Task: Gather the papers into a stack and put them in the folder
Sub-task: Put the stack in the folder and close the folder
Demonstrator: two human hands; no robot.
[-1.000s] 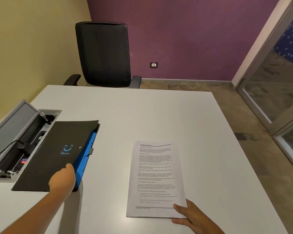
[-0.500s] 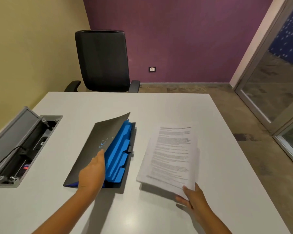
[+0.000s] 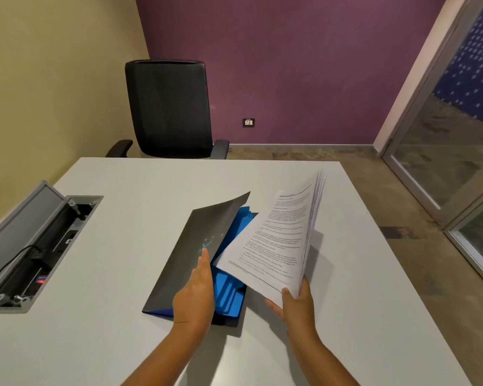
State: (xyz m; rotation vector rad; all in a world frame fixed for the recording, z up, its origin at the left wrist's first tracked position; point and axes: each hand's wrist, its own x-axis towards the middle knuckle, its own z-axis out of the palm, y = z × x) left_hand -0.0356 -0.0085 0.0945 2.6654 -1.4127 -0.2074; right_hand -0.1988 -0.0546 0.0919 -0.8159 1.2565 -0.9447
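At the centre of the frame the left hand (image 3: pixel 195 296) grips the dark cover of the folder (image 3: pixel 195 254), raised off the white surface (image 3: pixel 151 190). The right hand (image 3: pixel 294 305) pinches the lower corner of the stack of papers (image 3: pixel 276 240), tilted over the blue pockets

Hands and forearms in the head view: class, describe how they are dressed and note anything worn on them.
Both the left hand and the right hand are bare, without gloves. Both forearms are uncovered as far as the bottom edge of the picture; no sleeve shows. No watch, ring, bracelet or marking can be seen.
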